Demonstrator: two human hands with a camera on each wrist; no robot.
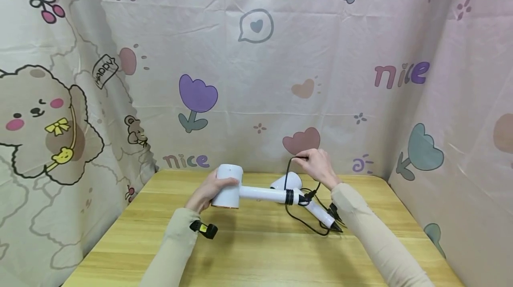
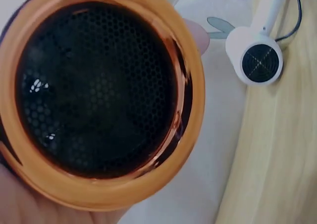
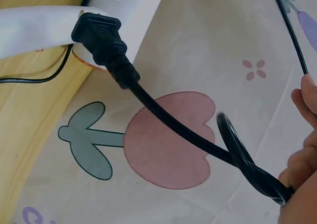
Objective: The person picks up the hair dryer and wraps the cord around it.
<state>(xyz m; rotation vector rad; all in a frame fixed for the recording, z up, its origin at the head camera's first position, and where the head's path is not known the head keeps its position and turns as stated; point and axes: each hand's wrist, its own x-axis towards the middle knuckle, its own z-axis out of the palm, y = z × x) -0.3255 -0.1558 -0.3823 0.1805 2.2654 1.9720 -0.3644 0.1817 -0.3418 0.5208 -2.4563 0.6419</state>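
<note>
My left hand point(image 1: 208, 191) grips a white hair dryer point(image 1: 262, 193) round its barrel, with the handle pointing right. In the left wrist view, the copper-coloured rim and dark honeycomb grille of the dryer's barrel point(image 2: 193, 100) fill much of the picture. Black cord is wound round the end of the handle. My right hand point(image 1: 318, 166) pinches the black cord point(image 3: 183, 130) above the handle's end, and a length of it hangs down. The cord's black plug point(image 3: 101, 38) shows in the right wrist view. Behind the held one, a second white hair dryer point(image 1: 320, 213) lies on the table.
The wooden table point(image 1: 248, 256) stands against a pale printed curtain point(image 1: 256, 82) at the back and on both sides. Loose black cord lies around the second dryer's handle, towards the right of the table.
</note>
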